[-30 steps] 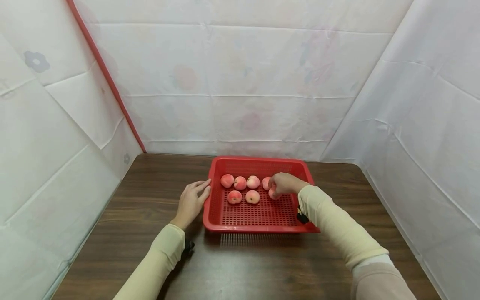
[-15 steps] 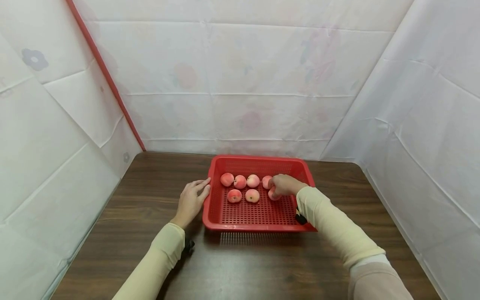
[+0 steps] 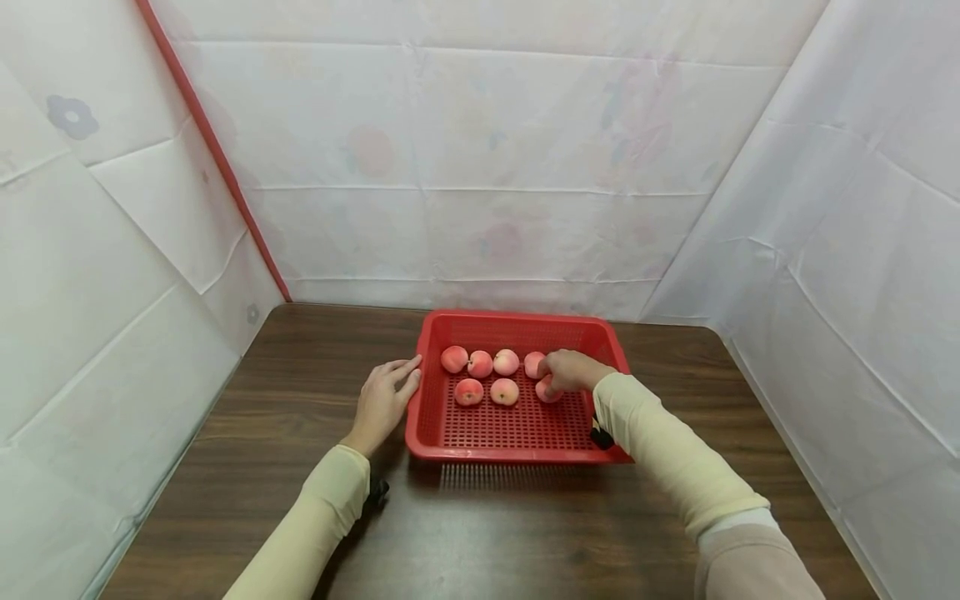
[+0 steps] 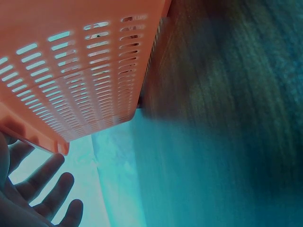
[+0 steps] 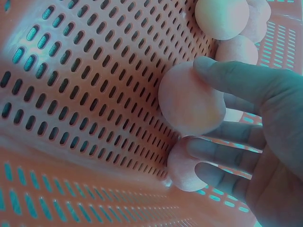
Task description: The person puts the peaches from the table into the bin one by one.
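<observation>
In the head view, a red slotted plastic basket point(image 3: 517, 455) stands on the table with several pink peaches inside. My right hand point(image 3: 573, 369) reaches over the basket's right side and pinches a peach point(image 5: 189, 101) between thumb and fingers. Two fingertips of that hand touch another peach point(image 5: 183, 165) beside it in the right wrist view. To the left lie a back-row peach point(image 3: 454, 360) and front-row peaches, one reddish peach point(image 3: 469, 392) and one paler peach point(image 3: 505, 392). My left hand point(image 3: 380, 408) rests its fingertips on the basket's left rim point(image 4: 49, 144), fingers spread and fairly straight.
The brown wood-grain table point(image 3: 300, 400) carries the basket near its back edge. White patterned sheets point(image 3: 480, 167) hang behind and on both sides. A red strip point(image 3: 213, 150) runs down the back left corner. Black wrist devices show under both sleeves.
Both hands and the peaches keep nearly the same places. The whole head view has shifted only slightly.
</observation>
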`<state>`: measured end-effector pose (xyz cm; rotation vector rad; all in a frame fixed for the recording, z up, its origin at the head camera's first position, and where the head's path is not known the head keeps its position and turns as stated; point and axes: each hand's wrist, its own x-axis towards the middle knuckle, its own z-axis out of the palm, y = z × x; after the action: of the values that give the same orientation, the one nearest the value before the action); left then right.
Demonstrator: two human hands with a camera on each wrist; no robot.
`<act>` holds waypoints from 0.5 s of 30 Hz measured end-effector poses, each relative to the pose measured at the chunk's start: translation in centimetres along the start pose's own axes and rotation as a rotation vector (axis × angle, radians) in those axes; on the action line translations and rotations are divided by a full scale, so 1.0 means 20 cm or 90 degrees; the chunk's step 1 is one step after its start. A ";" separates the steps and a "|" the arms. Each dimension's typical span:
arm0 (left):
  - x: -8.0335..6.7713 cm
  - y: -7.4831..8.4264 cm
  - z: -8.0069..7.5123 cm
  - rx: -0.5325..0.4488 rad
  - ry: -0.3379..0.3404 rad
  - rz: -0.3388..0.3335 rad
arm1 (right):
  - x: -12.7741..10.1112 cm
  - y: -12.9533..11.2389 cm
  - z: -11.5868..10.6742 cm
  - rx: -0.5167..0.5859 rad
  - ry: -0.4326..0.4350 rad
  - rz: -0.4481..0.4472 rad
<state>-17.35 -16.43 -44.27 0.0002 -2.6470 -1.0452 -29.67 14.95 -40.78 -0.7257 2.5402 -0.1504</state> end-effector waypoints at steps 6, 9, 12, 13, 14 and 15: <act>0.01 0.00 0.00 0.000 -0.005 -0.001 | -0.02 0.02 -0.02 0.001 0.004 -0.009; 0.02 0.01 0.01 -0.001 0.000 0.002 | -0.02 0.03 -0.04 0.007 0.009 -0.010; 0.03 0.01 0.01 -0.001 0.005 0.006 | -0.02 0.04 -0.06 0.006 0.017 -0.016; 0.03 0.01 0.01 -0.001 0.006 0.006 | -0.03 0.04 -0.06 0.000 0.021 -0.019; 0.04 0.01 0.01 0.000 0.006 0.007 | -0.04 0.04 -0.07 0.000 0.022 -0.021; 0.04 0.01 0.01 0.001 0.005 0.007 | -0.04 0.04 -0.08 -0.002 0.023 -0.021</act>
<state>-18.11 -16.29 -44.10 -0.0089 -2.6375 -1.0376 -30.12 15.98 -39.27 -0.7730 2.5646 -0.1711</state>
